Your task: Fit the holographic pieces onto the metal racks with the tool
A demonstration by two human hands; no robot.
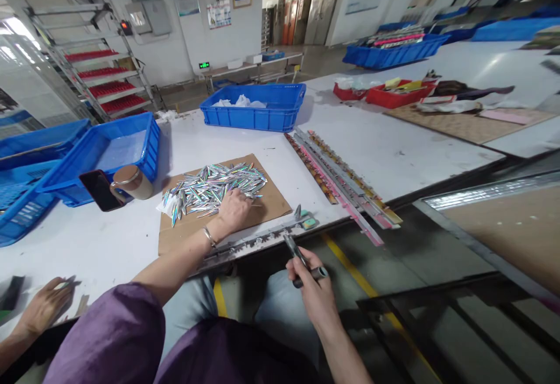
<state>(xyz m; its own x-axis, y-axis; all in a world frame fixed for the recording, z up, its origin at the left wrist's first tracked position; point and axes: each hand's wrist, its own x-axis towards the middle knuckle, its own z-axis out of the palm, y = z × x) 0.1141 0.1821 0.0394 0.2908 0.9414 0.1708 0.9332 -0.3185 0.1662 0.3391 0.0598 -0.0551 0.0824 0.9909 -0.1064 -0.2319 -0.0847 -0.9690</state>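
Left hand (pixel 234 209) palm down on the near edge of the lures (pixel 216 188), fingers curled into the pile; whether anything is pinched cannot be told. Lures heaped, shiny and holographic, on a cardboard sheet (pixel 271 200) lying flat on the white table (pixel 385 150). Thin bracelet (pixel 209 236) on that wrist, purple sleeve (pixel 116 337) further up.

Right hand (pixel 312 282) off the table edge, over the lap, closed around a dark tool (pixel 297 258) (pliers or a pen, hard to say), 1 end pointing up toward the table.

Along the table's front edge, just beyond the right hand, a metal rail (pixel 254 241) with a small green piece (pixel 308 222) at its right end. To the right of the cardboard, long strips (pixel 345 188) laid side by side at a slant.

Left of the cardboard, a brown mug (pixel 131 181) beside a dark phone (pixel 100 190), both close against a blue bin (pixel 109 150). Another blue bin (pixel 256 110) behind the cardboard, white stuff inside. Red trays (pixel 389 92) further right.

At lower left, another person's hand (pixel 44 308) on the table, holding 1 small shiny piece.
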